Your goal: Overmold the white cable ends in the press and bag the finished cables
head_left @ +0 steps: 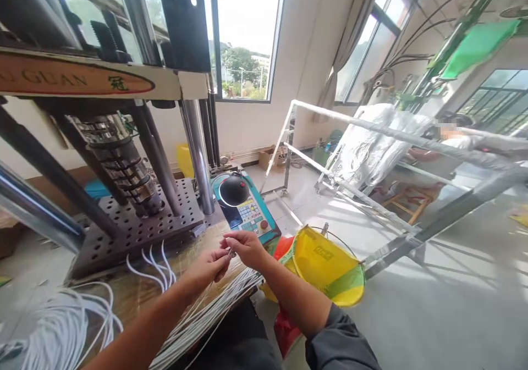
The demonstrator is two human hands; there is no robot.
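My left hand [208,268] and my right hand [244,247] meet above the bench edge, fingers pinched together on a small metal-tipped cable end [231,254]. Under them lies a bundle of white cables [214,309] running toward me across the wooden bench top [136,293]. More white cable ends [154,265] stick up beside the perforated black plate [140,227] of the press machine.
The machine's steel columns [198,150] and mould block [119,161] stand left. A teal control panel [247,208] with buttons sits just beyond my hands. A yellow-lined bucket [325,265] stands on the floor right. A metal-tube rack [371,194] with white bags and another person [449,133] are further right.
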